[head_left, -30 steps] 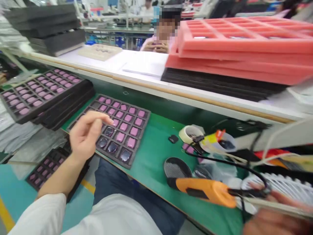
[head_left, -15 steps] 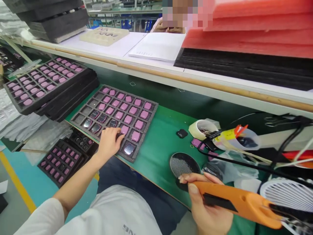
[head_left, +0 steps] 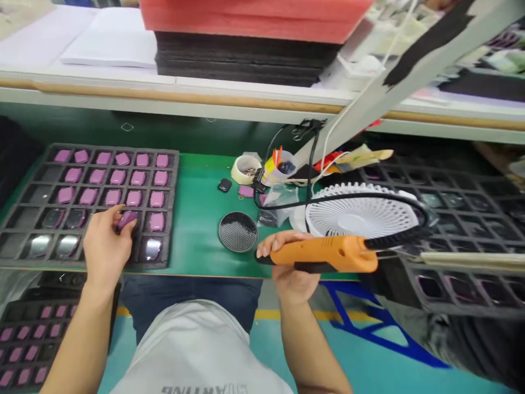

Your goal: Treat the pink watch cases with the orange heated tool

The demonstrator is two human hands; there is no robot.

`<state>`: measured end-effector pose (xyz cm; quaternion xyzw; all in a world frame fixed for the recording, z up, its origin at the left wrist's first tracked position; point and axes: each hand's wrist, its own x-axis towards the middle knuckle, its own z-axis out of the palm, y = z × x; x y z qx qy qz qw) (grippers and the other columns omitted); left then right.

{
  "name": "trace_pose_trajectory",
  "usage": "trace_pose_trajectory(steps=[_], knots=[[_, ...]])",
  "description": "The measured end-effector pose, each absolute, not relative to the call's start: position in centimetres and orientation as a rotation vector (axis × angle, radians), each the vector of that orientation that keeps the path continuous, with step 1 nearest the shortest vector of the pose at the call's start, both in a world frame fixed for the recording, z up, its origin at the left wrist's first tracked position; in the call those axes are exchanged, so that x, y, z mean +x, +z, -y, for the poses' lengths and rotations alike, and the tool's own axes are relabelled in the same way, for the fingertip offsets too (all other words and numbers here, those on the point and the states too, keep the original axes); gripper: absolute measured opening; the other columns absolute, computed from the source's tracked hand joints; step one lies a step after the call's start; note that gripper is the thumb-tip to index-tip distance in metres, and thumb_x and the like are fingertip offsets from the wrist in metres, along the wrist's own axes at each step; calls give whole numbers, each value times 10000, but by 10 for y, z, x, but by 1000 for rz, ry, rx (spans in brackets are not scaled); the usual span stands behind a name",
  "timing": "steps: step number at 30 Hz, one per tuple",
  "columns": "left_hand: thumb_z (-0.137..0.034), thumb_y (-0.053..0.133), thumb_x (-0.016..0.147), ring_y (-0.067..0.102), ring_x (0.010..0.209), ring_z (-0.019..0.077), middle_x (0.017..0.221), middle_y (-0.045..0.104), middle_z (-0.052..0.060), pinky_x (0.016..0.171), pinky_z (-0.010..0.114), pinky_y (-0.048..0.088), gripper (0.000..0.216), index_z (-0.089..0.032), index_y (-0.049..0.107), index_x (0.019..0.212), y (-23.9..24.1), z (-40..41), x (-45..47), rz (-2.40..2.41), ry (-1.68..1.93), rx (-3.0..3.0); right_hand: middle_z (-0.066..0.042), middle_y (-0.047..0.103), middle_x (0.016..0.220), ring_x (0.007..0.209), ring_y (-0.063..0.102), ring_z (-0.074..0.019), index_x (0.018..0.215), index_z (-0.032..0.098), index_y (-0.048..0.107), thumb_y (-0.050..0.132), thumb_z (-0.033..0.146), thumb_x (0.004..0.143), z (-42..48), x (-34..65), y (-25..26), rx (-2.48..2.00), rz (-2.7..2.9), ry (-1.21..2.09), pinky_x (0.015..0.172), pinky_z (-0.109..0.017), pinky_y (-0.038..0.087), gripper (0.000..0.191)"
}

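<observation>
A black foam tray [head_left: 172, 180] on the green bench holds purple watch-like pieces, some with glossy dark faces up. My left hand [head_left: 107, 238] is closed in a pinch on a tilted purple watch-like piece [head_left: 127, 220] over the tray's lower middle. My right hand [head_left: 293, 268] is wrapped round an orange corded handheld tool [head_left: 324, 253] with a black end. Just left of that end is a round black mesh disc [head_left: 238, 232]; I cannot tell whether it joins the tool. A small black square piece [head_left: 224, 185] lies behind the disc.
Behind the tool stands a white round fan guard [head_left: 361, 216] with a black cable across it. A tape roll [head_left: 246, 168] and a cup of small tools [head_left: 279, 167] stand by the back wall. More dark trays [head_left: 463, 219] lie at right. A shelf [head_left: 229, 104] overhangs the bench.
My view has swung right, bringing in the fan guard and right-hand trays. The purple piece at my left fingers is now tilted up in a pinch. My right hand still holds the orange tool.
</observation>
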<state>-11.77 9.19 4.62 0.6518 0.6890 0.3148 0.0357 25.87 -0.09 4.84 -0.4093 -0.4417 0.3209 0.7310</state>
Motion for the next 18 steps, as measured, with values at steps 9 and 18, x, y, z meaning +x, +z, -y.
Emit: trace_pose_trajectory(steps=[9, 18], knots=[[-157, 654, 1115, 779, 1053, 241, 1184, 807, 65, 936, 391, 642, 192, -257, 690, 1276, 9, -13, 14, -1269, 857, 2284, 41, 631, 905, 573, 603, -153, 1338, 387, 632, 824, 701, 952, -39, 243, 45, -836, 924, 665, 483, -314, 548, 533], [-306, 728, 1119, 733, 1234, 337, 1326, 797, 140, 1100, 547, 522, 247, -237, 709, 1356, -15, -8, 18, -1307, 878, 2409, 56, 615, 762, 513, 555, -174, 1212, 345, 625, 723, 877, 915, -42, 245, 30, -838, 900, 693, 465, -323, 508, 618]])
